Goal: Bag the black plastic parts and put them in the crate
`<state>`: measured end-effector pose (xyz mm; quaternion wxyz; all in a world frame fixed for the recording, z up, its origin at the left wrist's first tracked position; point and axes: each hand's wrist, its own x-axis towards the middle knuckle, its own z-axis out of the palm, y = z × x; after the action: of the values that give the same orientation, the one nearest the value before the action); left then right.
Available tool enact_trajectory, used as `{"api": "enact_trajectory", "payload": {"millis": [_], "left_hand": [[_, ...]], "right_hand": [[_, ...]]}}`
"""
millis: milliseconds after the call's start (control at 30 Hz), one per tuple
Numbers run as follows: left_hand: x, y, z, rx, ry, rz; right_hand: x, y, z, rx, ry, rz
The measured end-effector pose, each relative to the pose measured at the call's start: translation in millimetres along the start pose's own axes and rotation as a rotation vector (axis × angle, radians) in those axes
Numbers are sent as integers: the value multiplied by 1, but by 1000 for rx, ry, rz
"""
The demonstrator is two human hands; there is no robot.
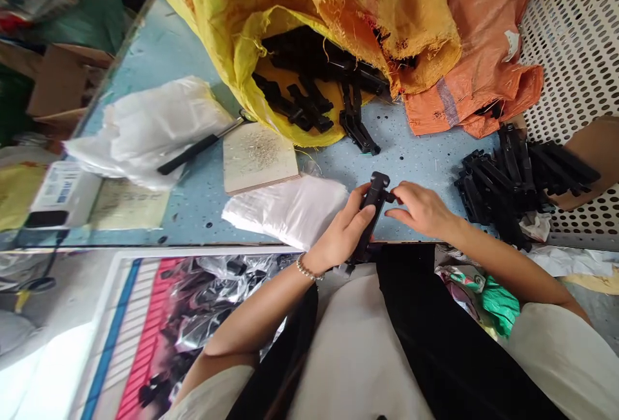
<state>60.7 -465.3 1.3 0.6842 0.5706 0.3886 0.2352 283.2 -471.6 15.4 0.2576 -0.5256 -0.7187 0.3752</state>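
The left hand [344, 230] holds a black part [377, 194] at the front edge of the table [425, 152], just in front of the body; its thumb lies along the near face and its fingers curl round the side, their tips mostly hidden behind the part. The part stands tilted, knob end up, and its lower end is partly covered by the palm. The right hand [423, 208] is at the part's small side knob [389, 197], index fingertip and thumb to either side; whether they pinch it or only touch it I cannot tell, and the other fingers are folded out of clear sight.

Beyond, a yellow sack [203, 4], cut off by the top edge, gapes toward the person; the dark parts inside run together in shadow, so their number cannot be made out. One loose part [358, 124] lies at its mouth. An orange sack [476, 26] is also cut off above, beside a perforated wall [565, 46]. On the right is a tangled heap [498, 181] of similar parts, overlapping too much to separate.

To the left lie white bags [290, 208], partly behind the left hand, a board [261, 157] and a black-handled tool [191, 153]. Below the table, glossy wrapped things [207, 304] are blurred and half hidden by the left arm
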Motion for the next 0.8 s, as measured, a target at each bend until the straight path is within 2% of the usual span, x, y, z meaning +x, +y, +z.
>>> {"api": "enact_trajectory", "payload": {"millis": [67, 100, 167, 300, 367, 433, 533, 633, 700, 800], "left_hand": [[2, 0, -2, -94, -35, -75], [2, 1, -1, -115, -43, -99], [0, 2, 4, -117, -50, -104], [-4, 3, 16, -75, -11, 35], [-1, 2, 14, -140, 15, 22], [6, 2, 8, -247, 72, -42], [20, 4, 1, -344, 193, -66], [29, 4, 4, -403, 232, -38], [33, -2, 8, -435, 232, -39], [43, -22, 9, -411, 234, -99]], "right_hand": [[3, 0, -9, -221, 42, -130], [5, 1, -11, -244, 32, -158], [7, 6, -8, -132, 19, -127], [6, 16, 9, 178, 43, 29], [2, 15, 13, 196, 80, 67], [-6, 9, 15, 80, 112, 13], [-18, -3, 24, -313, 55, -274], [-28, -9, 41, -668, -3, -490], [-31, -7, 50, -758, -26, -524], [-26, 2, 47, -688, -122, -436]]}}
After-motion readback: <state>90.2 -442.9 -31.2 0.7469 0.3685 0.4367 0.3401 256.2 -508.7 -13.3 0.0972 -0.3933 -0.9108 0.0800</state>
